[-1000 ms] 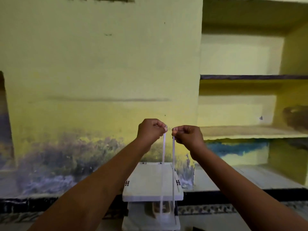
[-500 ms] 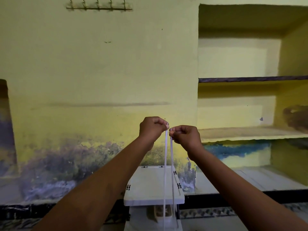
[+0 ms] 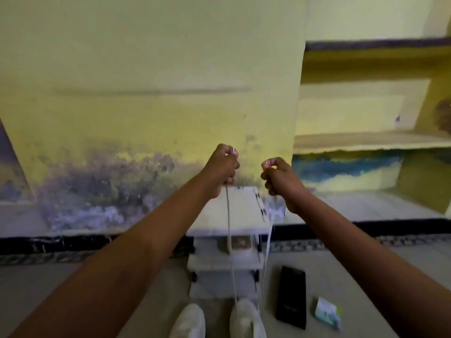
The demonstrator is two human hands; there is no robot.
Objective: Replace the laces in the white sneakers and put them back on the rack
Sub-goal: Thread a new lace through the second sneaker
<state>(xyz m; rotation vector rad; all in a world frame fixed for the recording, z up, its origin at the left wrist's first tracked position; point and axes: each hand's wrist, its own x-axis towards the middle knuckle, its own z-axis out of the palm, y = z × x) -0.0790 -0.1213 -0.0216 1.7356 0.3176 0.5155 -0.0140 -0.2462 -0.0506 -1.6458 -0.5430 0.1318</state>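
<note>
While both fists are up, each curls tight round one lace end: L hand (image 3: pixel 223 167) grips the strand (image 3: pixel 229 228) dropping straight below it; R hand (image 3: pixel 278 178) grips the other strand (image 3: pixel 268 240), thin & blurred under that fist. Both run down to the laced sneaker (image 3: pixel 246 318) on the floor, well below the grips. The 2nd sneaker (image 3: pixel 189 322) sits just beside it, under the L forearm. Prob. the ends are held high & apart to pull slack through the eyelets and even the lengths. Rack (image 3: pixel 227 211) stands below the fists, beyond the shoes, awaiting the pair. Phone (image 3: pixel 291 297) & a small packet (image 3: pixel 325 313) lie below the R forearm.
</note>
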